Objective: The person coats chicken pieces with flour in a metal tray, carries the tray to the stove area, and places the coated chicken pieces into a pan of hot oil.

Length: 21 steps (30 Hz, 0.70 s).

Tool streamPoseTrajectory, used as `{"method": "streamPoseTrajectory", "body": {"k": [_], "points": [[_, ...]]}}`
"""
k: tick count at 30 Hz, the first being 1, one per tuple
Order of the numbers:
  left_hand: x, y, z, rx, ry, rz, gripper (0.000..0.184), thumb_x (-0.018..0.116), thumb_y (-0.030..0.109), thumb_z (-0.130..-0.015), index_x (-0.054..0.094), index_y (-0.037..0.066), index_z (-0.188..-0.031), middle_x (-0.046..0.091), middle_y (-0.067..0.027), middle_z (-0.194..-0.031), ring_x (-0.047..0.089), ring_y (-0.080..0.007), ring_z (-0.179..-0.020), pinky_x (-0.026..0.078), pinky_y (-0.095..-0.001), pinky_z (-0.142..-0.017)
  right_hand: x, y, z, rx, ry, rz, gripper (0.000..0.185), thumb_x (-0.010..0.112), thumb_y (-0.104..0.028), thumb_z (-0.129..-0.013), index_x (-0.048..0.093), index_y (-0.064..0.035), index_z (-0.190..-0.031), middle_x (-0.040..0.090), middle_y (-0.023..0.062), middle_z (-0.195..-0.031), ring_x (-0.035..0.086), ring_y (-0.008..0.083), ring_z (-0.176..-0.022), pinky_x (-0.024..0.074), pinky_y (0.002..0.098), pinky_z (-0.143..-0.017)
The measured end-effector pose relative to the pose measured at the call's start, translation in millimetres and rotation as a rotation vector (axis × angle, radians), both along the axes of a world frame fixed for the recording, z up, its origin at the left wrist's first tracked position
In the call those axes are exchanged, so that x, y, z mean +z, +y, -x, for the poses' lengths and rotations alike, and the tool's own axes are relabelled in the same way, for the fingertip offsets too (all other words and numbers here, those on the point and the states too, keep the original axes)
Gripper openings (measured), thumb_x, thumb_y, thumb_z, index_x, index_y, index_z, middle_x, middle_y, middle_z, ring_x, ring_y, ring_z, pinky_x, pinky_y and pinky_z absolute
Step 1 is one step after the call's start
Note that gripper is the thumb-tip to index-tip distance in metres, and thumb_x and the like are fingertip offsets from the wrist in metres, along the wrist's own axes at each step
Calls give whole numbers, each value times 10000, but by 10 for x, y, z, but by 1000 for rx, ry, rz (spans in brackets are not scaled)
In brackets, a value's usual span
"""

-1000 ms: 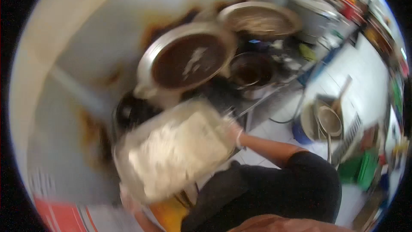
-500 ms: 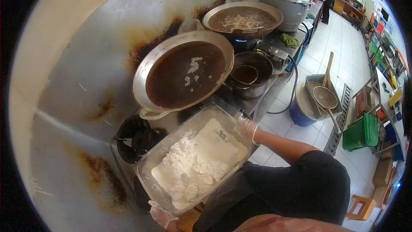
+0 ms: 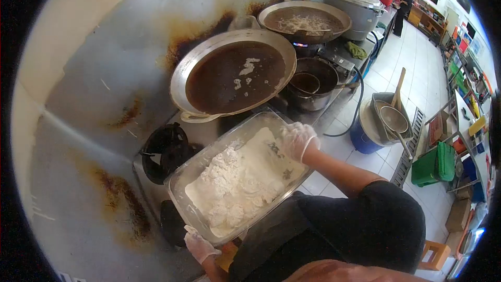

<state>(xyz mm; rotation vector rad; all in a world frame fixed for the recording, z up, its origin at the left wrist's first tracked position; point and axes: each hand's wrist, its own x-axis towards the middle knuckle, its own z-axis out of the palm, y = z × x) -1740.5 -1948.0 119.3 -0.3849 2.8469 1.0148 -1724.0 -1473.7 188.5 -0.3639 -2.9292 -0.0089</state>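
A clear plastic tub (image 3: 180, 190) is tilted in front of my body, holding white flour (image 3: 222, 175) with coated lumps at its lower left. My left hand (image 3: 198, 245), in a clear glove, is closed on the tub's near lower corner. My right hand (image 3: 300, 141), also gloved, is over the tub's right end with loosely bent fingers pointing toward the flour. Nothing shows in that hand. Just beyond the tub is a wide pan (image 3: 180, 86) of dark oil with a few pale bits floating on it.
A second pan (image 3: 342, 28) of bubbling oil sits farther back, beside a lidded pot (image 3: 360, 13). A smaller dark pot (image 3: 318, 102) stands near the counter edge. On the left is a bare burner (image 3: 162, 151). A blue bucket (image 3: 362, 138) with strainers stands on the floor. A person (image 3: 403, 8) is far off.
My right hand has moved from the tub's right end to over its inside. The left hand stays on the tub's corner. The view has shifted slightly.
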Motion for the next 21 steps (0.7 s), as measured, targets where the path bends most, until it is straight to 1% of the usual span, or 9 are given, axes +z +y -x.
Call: {"method": "streamPoseTrajectory", "body": {"k": [2,5,7,10,13,15,17,19,21], "points": [[-89,-75,16,-103,-34,109,565,602,243,-825,393,-75,-1243,568,-223,-970,554,-364,-901,475,-412,-776,-323,-98,249,214,-202,68,290,456,-280,-870,605,-96,-1036,624,120,-1075,567,238,-1038,459,366,-864],[12,-82,-21,-233,-4,299,512,580,141,-842,382,-72,-1263,573,-214,-947,564,-362,-871,486,-415,-753,-644,-401,509,562,-212,210,251,477,-225,-856,605,-70,-1007,619,139,-1048,576,269,-993,465,374,-850],[-91,-112,-5,-188,22,266,498,565,110,-851,378,-71,-1275,578,-211,-933,574,-363,-844,492,-413,-729,-1527,-405,888,842,-259,174,241,509,-204,-836,596,-44,-994,608,154,-1030,578,317,-972,466,409,-840],[-249,-205,7,-151,29,200,481,546,89,-863,378,-64,-1287,583,-205,-909,587,-358,-803,500,-404,-681,-1967,-606,1121,1025,-424,244,244,543,-207,-809,580,-22,-964,610,170,-998,586,336,-941,473,427,-816],[-166,-157,-8,-137,14,175,475,547,85,-861,389,-51,-1288,588,-201,-901,595,-348,-786,501,-402,-655,-2119,-859,1089,708,-655,240,214,531,-197,-815,575,-17,-922,611,167,-1006,598,329,-912,485,416,-786],[150,43,1,-15,-73,98,499,568,92,-842,393,-47,-1289,590,-201,-911,596,-345,-792,504,-399,-660,-1960,-902,992,772,-604,252,210,507,-181,-826,568,-17,-942,608,171,-1011,601,326,-924,488,406,-790],[349,133,-71,-86,-86,257,520,586,100,-821,400,-45,-1285,593,-201,-925,595,-346,-802,506,-396,-674,-1838,-918,969,839,-600,319,214,486,-167,-837,558,-19,-974,603,175,-1031,601,326,-947,490,395,-800],[389,126,-138,-409,17,679,524,596,106,-807,413,-42,-1275,596,-202,-938,596,-350,-810,506,-395,-689,-1783,-908,1048,904,-639,442,229,468,-153,-848,543,-22,-1020,596,180,-1066,598,329,-980,491,385,-816],[-217,-280,71,-231,-79,289,506,588,101,-808,425,-36,-1267,594,-206,-933,599,-347,-820,509,-390,-688,-2098,-864,1146,1084,-399,481,293,450,-245,-871,589,-41,-1029,630,172,-1025,613,330,-931,484,417,-802]]}}
